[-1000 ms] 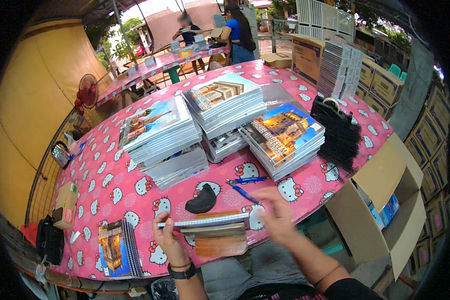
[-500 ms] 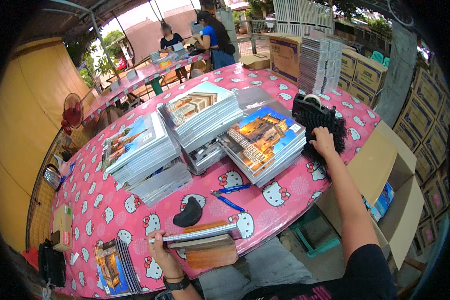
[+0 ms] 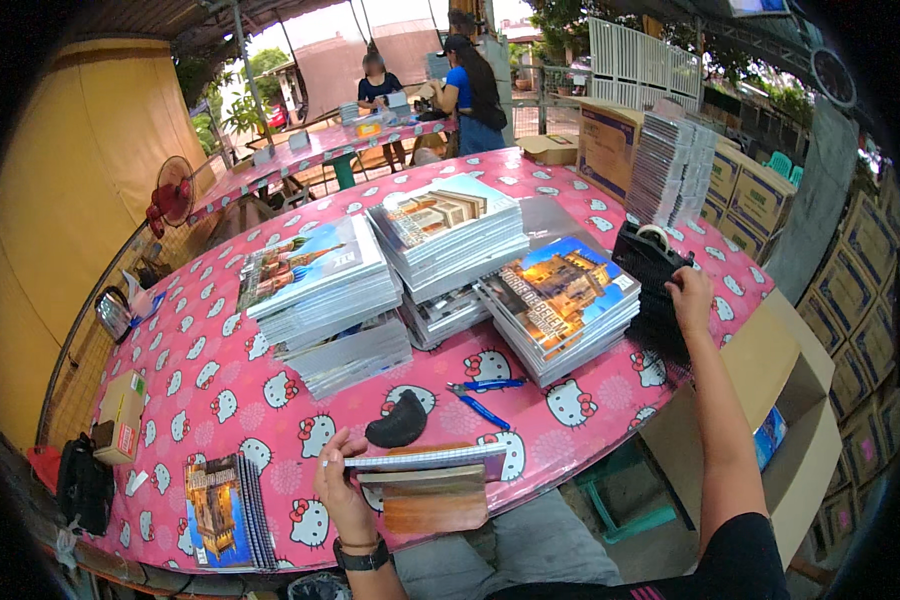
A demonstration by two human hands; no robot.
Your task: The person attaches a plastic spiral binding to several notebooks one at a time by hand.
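Note:
My left hand [image 3: 344, 495] grips the left end of a notebook [image 3: 425, 458], which stands on its edge against a wooden block [image 3: 435, 502] near the table's front. Over a pile of black plastic binding coils [image 3: 652, 322] on the right is my right hand [image 3: 692, 300], its fingers pinched together. Whatever sits between those fingertips is too fine to make out. Just beyond the notebook lie a black crescent-shaped piece [image 3: 398, 420] and blue-handled cutters [image 3: 487, 402], their handles spread.
Stacks of printed notebooks [image 3: 560, 300] fill the table's middle. Several spiral-bound ones [image 3: 220, 515] lie at the front left. A tape dispenser [image 3: 654, 238] stands behind the coils. An open carton [image 3: 800, 420] is at my right. Two people work at a far table [image 3: 300, 160].
My right hand has lifted off the coils, its fingers now pinched. The left hand still holds the notebook at the block. The whole view has shifted slightly.

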